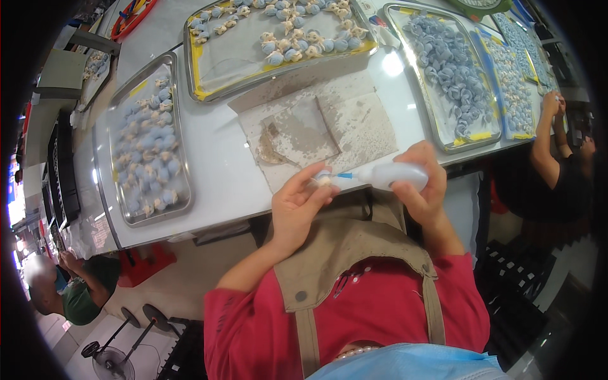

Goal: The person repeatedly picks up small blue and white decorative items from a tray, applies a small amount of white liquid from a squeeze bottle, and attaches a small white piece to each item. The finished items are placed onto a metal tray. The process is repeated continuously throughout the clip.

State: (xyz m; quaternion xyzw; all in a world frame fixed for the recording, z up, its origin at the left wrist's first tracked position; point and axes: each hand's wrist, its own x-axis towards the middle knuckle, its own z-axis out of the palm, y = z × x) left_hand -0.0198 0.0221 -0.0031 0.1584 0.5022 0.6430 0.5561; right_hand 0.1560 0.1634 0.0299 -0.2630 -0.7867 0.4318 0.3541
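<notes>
My left hand [296, 206] pinches a small cream-and-blue figurine piece [324, 181] between thumb and fingers, just past the table's near edge. My right hand [425, 187] is wrapped round a whitish squeeze bottle [396, 175] lying nearly level. Its thin blue nozzle [344, 175] points left at the figurine; whether the tip touches it I cannot tell. Beyond both hands, a worn, stained cardboard sheet [370, 120] lies on the white table [215, 183].
Metal trays surround the work spot: a left one [183, 212] and a far one [218, 69] with blue-and-cream figurines, and a right one [472, 144] heaped with blue curved pieces [446, 63]. Another person's arms [546, 133] reach in at the far right. A person [82, 288] sits at the lower left.
</notes>
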